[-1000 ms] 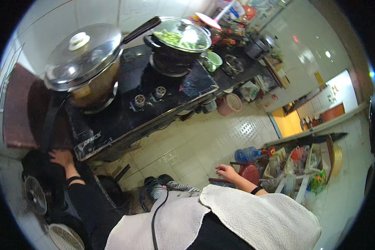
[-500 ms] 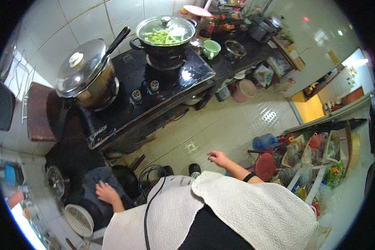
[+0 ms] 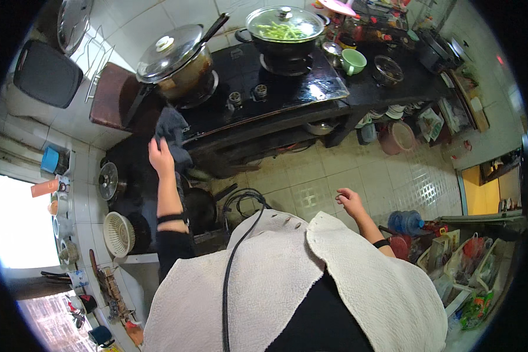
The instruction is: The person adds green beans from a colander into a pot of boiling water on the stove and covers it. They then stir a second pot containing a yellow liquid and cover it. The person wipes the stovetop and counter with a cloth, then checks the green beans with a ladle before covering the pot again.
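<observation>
In my left hand [image 3: 161, 155] is a dark grey-blue cloth [image 3: 173, 135], its folds bunched ahead of my fingers. The cloth is at the front left corner of the black gas stove [image 3: 240, 120], below the handle of a lidded pot [image 3: 182, 76]. Whether it touches the stove edge, I cannot tell. My right hand [image 3: 350, 200] hangs over the floor to the right, with nothing in it and its fingers loosely bent and apart. A wide black pan [image 3: 281, 47] with a glass lid stands on the far burner; green vegetables show through the lid.
Right of the stove are a light green cup [image 3: 353, 61] and a glass bowl [image 3: 388, 70]. A brown board [image 3: 114, 94] lies left of the pot. On the left side sit a white colander [image 3: 118, 234] and a glass lid [image 3: 108, 180]. A black cable [image 3: 226, 281] hangs down my front.
My left hand has lifted the cloth from the dark area at lower left and carried it up to the stove's corner. The view has turned left; my right hand stays low and empty.
</observation>
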Available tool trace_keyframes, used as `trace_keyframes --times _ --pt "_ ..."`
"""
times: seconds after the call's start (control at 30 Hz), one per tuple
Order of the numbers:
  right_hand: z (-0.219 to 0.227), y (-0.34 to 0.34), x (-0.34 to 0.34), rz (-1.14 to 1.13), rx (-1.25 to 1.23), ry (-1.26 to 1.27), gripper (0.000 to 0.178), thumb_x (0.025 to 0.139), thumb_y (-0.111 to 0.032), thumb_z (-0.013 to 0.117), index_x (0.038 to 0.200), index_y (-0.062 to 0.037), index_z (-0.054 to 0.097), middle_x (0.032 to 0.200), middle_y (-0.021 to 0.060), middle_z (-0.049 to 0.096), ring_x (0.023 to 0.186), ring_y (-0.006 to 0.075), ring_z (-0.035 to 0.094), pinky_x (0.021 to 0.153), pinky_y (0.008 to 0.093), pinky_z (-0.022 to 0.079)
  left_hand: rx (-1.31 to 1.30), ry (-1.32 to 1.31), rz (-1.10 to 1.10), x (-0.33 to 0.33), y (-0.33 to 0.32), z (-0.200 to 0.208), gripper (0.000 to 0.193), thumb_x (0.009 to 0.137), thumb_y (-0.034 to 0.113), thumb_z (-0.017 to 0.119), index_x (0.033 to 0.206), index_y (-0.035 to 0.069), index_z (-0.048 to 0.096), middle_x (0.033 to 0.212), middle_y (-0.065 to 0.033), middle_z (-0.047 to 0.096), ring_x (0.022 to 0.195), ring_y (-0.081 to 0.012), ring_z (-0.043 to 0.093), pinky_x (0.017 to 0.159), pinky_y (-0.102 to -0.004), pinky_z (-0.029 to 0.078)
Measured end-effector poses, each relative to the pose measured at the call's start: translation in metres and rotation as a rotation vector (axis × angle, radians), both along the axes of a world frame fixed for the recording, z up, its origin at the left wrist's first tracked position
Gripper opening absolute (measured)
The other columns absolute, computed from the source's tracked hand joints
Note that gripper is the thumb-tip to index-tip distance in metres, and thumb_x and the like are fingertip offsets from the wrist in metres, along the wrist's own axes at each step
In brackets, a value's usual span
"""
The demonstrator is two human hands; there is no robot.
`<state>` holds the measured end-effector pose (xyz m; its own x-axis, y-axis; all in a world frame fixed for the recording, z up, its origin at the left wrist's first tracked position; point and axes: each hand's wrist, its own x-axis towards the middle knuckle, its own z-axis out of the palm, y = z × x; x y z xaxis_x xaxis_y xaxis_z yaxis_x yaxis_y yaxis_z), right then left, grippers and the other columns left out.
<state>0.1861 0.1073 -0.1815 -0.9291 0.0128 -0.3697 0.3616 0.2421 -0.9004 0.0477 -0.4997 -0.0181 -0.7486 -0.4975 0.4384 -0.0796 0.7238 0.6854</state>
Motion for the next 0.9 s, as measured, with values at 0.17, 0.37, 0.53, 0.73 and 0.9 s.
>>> trace_keyframes --times 0.17,0.37,0.53,0.73,0.9 --pt "0.009 0.063 0.046 -0.140 -0.002 -0.023 0.032 0.084 -0.002 0.053 0.114 0.0046 0.059 0.092 0.0139 0.068 0.079 0.0165 0.064 0.071 0.0285 0.052 -0.331 -0.723 0.083 -0.083 0.048 -0.026 0.036 0.088 0.027 0.057 0.118 0.007 0.059 0.124 -0.0184 0.051 0.107 -0.0394 0.057 0.088 -0.0486 0.048" --pt "0.000 0.117 0.106 -0.366 -0.011 -0.134 0.032 0.085 -0.005 0.053 0.116 0.0033 0.059 0.091 0.0128 0.068 0.074 0.0159 0.063 0.064 0.0272 0.049 -0.445 -0.527 -0.132 -0.086 0.205 -0.054 0.023 0.086 0.018 0.054 0.105 0.007 0.061 0.117 -0.0183 0.050 0.100 -0.0407 0.059 0.083 -0.0492 0.050" --pt "-0.019 0.120 0.103 -0.443 0.003 -0.199 0.032 0.086 -0.007 0.053 0.116 0.0009 0.059 0.091 0.0107 0.069 0.073 0.0146 0.063 0.060 0.0261 0.047 -0.459 -0.565 -0.227 -0.100 0.300 -0.034 0.019 0.084 0.013 0.054 0.096 0.002 0.064 0.112 -0.0185 0.053 0.092 -0.0403 0.063 0.081 -0.0490 0.051" --pt "-0.023 0.097 0.066 -0.399 -0.030 -0.201 0.031 0.085 -0.007 0.056 0.114 0.0011 0.060 0.087 0.0101 0.069 0.073 0.0145 0.063 0.063 0.0270 0.049 -0.486 -0.488 -0.396 -0.145 0.378 -0.031 0.017 0.082 0.011 0.056 0.091 -0.001 0.064 0.109 -0.0203 0.053 0.084 -0.0390 0.066 0.074 -0.0453 0.055" --pt "-0.005 0.098 0.038 -0.356 0.049 -0.201 0.030 0.084 -0.006 0.056 0.112 0.0031 0.061 0.088 0.0114 0.069 0.072 0.0154 0.064 0.065 0.0274 0.050 -0.436 -0.421 -0.535 -0.199 0.432 -0.043 0.018 0.082 0.008 0.055 0.096 -0.002 0.060 0.109 -0.0196 0.051 0.086 -0.0373 0.065 0.074 -0.0443 0.055"
